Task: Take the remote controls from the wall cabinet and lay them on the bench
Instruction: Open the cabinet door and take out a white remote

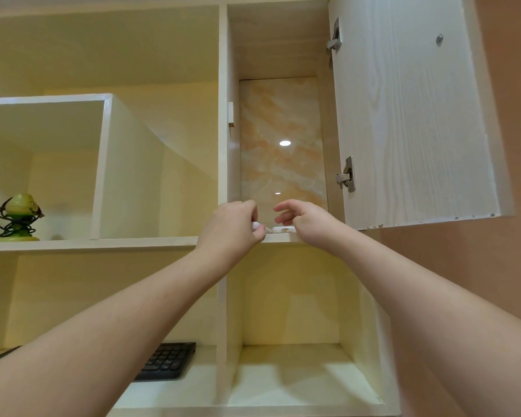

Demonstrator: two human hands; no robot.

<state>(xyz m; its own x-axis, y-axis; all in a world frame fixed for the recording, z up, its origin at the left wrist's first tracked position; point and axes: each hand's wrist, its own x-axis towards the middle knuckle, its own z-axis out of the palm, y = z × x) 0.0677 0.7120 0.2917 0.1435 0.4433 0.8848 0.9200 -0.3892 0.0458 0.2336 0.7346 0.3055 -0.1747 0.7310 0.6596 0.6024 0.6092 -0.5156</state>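
Both arms reach up to the centre of the frame, to the floor of the wall cabinet (278,40), whose door (409,115) stands open at upper right. The left hand (232,227) has its fingers clenched around the end of a white remote control (257,226) at the shelf's front edge. The right hand (304,221) hovers with fingers loosely released above a second white remote control (282,229) lying flat on the shelf. A black keyboard (166,361) lies in the lower compartment, bottom centre.
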